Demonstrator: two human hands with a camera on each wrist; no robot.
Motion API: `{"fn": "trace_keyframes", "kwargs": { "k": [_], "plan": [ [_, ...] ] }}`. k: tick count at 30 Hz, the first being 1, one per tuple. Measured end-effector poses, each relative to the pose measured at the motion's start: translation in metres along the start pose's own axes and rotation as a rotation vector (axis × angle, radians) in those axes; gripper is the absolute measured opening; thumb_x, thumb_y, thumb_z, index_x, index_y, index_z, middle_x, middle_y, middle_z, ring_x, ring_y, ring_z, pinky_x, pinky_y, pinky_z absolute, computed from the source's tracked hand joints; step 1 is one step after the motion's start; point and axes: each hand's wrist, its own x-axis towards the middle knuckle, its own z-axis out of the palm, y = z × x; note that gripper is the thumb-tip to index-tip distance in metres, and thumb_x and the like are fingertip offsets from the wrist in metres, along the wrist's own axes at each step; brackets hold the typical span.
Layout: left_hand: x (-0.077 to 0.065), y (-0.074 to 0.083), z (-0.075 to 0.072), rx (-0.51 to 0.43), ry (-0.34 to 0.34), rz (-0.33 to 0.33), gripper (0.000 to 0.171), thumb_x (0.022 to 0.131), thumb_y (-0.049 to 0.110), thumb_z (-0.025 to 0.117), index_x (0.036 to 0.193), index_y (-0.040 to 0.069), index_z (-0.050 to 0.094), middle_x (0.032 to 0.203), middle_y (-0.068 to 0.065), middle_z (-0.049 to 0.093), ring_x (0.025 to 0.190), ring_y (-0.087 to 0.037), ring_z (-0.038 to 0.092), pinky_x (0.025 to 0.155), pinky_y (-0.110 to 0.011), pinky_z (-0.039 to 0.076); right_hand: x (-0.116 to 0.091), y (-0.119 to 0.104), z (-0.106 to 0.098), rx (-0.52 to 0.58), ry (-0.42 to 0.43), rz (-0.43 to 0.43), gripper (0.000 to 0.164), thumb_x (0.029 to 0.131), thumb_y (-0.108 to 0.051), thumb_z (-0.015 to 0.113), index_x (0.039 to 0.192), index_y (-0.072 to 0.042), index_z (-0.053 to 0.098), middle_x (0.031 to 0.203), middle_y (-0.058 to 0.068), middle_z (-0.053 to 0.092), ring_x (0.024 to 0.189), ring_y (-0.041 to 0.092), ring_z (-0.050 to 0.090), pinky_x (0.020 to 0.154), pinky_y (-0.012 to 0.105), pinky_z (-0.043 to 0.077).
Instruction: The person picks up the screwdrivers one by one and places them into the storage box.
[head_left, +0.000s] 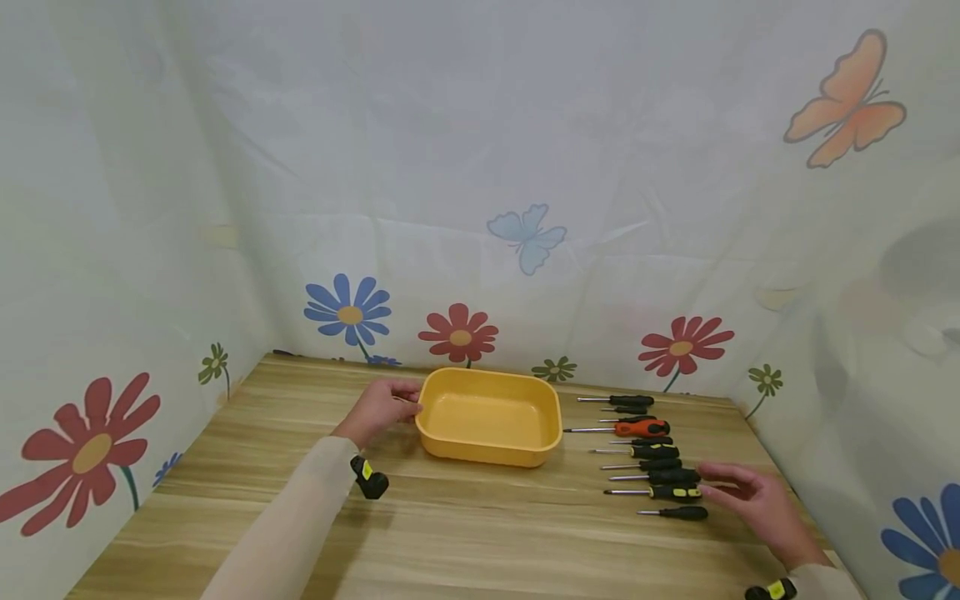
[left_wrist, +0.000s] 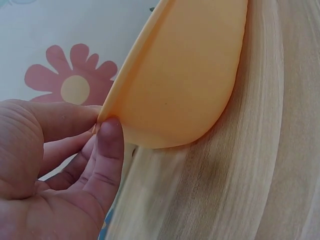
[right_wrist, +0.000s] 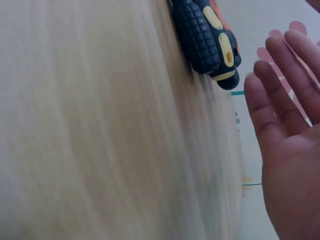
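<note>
Yellow tray (head_left: 480, 455), rounded at its corners, is sitting on a wood-grain surface (head_left: 517, 533), directly to the right of the left hand's fingers. The left hand (head_left: 378, 410) is pinching the tray's left rim, thumb and fingers closing narrowly around the thin edge. Seen from the left wrist, the tray's wall is curving away from those fingers.

About ten screwdrivers (head_left: 672, 477) are lying in a row between the tray and the right hand's fingers, their shafts pointing left and their handles facing that hand. The right hand (head_left: 753, 504) is hovering just beside the nearer handles, its fingers extending loosely, wide of the thumb; whether a fingertip is touching a handle, I cannot tell. Just left of the thumb, a black-and-yellow screwdriver (head_left: 677, 492) is lying, and a small black screwdriver (head_left: 690, 513) is resting on the near side of it. Farther back from these fingers, a red-and-black screwdriver (head_left: 641, 428) is standing out by its colour.

Behind the left fingers, a pale sleeve (head_left: 288, 517) is covering the arm, and a black device (head_left: 369, 477) is sitting at the wrist. Beyond both hands' fingers, a white backdrop (head_left: 405, 125) is showing printed flowers (head_left: 461, 337) and butterflies (head_left: 529, 239).
</note>
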Motion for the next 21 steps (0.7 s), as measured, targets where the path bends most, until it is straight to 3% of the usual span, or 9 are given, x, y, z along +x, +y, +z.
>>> {"fn": "trace_keyframes", "kwargs": {
  "k": [4, 12, 21],
  "plan": [
    [0.0013, -0.001, 0.0002, -0.013, -0.008, -0.005, 0.035, 0.092, 0.003, 0.073, 0.127, 0.004, 0.071, 0.107, -0.012, 0.072, 0.086, -0.021, 0.068, 0.081, -0.032, 0.064, -0.0028, 0.004, 0.0003, 0.01, -0.003, -0.018, 0.043, 0.089, -0.021, 0.08, 0.125, 0.0, 0.071, 0.12, 0.015, 0.075, 0.1, 0.002, 0.071, 0.078, 0.016, 0.057],
    [0.0054, -0.0046, -0.0007, -0.047, -0.025, -0.034, 0.038, 0.093, 0.006, 0.073, 0.131, 0.007, 0.07, 0.107, -0.011, 0.07, 0.088, -0.023, 0.066, 0.081, -0.03, 0.063, -0.0065, 0.0047, 0.0025, -0.025, -0.034, 0.076, 0.042, 0.087, -0.024, 0.083, 0.12, -0.002, 0.074, 0.117, 0.013, 0.076, 0.094, -0.003, 0.069, 0.077, 0.018, 0.058],
    [0.0045, -0.0055, -0.0015, -0.084, -0.05, -0.021, 0.044, 0.094, 0.004, 0.071, 0.138, 0.006, 0.065, 0.107, -0.013, 0.066, 0.087, -0.023, 0.064, 0.081, -0.03, 0.063, -0.0094, 0.0059, 0.0031, -0.028, -0.074, 0.109, 0.038, 0.085, -0.022, 0.084, 0.117, -0.003, 0.075, 0.116, 0.014, 0.076, 0.092, -0.003, 0.069, 0.078, 0.02, 0.058]
  ]
}}
